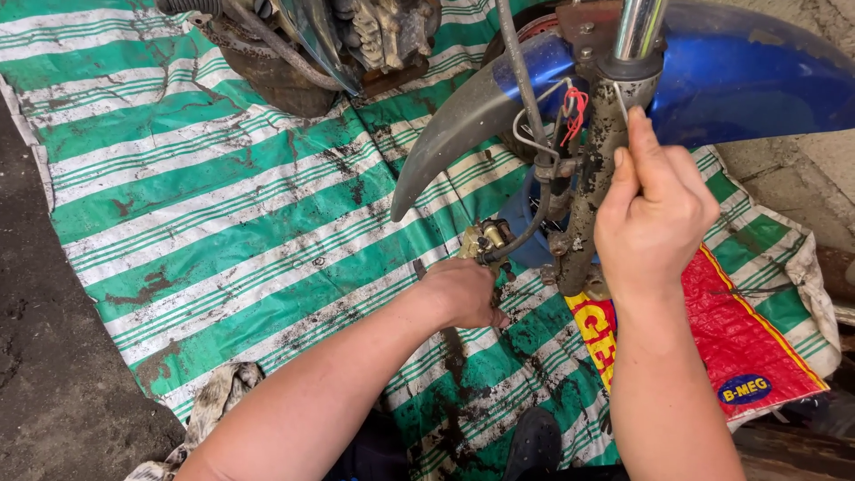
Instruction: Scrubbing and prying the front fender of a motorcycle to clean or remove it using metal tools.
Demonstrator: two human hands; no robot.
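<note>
A motorcycle front end stands ahead of me: a blue fender point(739, 80) over a dirty fork leg point(592, 191) with a chrome tube above. My left hand point(461, 289) is closed around the brass-coloured brake caliper point(485, 239), which hangs from a black hose point(525, 107) low beside the fork. My right hand point(655, 214) is raised against the fork leg, pinching a thin grey wire point(621, 100) between thumb and fingers just under the fender. Red wire strands point(575, 109) are tied nearby on the fork.
A stained green-and-white striped tarp point(223, 196) covers the ground. A red and yellow woven sack point(730, 338) lies at the right. The engine point(356, 36) sits at the top. Dark dirt floor point(53, 374) lies left; a rag point(218, 401) and my shoe point(533, 441) are near.
</note>
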